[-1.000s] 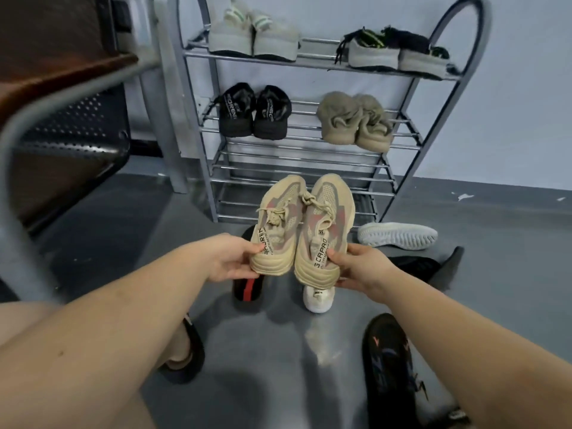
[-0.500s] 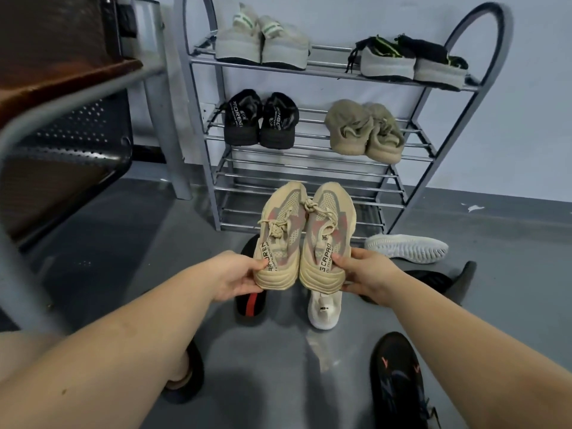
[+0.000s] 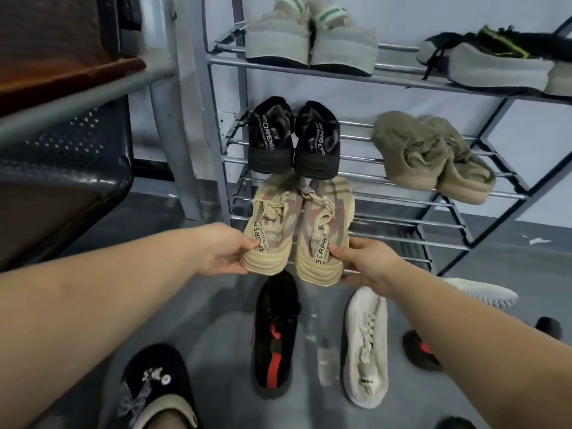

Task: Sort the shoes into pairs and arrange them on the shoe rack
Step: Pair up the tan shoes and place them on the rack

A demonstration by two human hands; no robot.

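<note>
Head view: both bare forearms reach forward. The left hand pinches the heel of the left beige knit sneaker, which extends toward 12 o'clock from the grip. The right hand clamps the heel of the right beige knit sneaker likewise. Both shoes sit side by side, toes over the lower bars of the grey metal shoe rack.
</note>
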